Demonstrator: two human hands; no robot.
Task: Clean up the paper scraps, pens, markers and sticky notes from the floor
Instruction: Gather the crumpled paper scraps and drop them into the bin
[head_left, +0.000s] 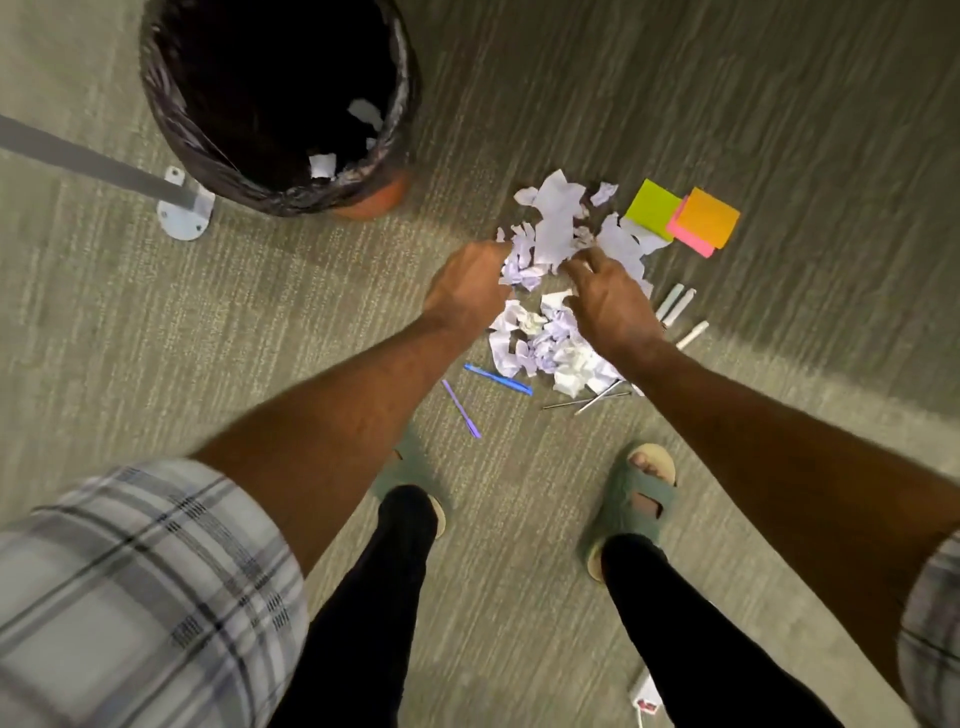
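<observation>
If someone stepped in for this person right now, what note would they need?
Left hand: closed on crumpled paper at the pile's left edge.
Right hand: fingers spread on the pile; grip unclear.
Paper scraps: mostly on the carpet; a few already in the bin.
Sticky notes: stacked right of the pile.
Markers, blue pen, purple pen, metal pens: untouched on the floor.
Left: nearly everything.

You are standing on rough, matt carpet (779, 104). Crumpled white paper scraps (550, 343) are lying mid-frame. At upper left, a shiny black plastic bag (171, 130) is lining the bin.
</observation>
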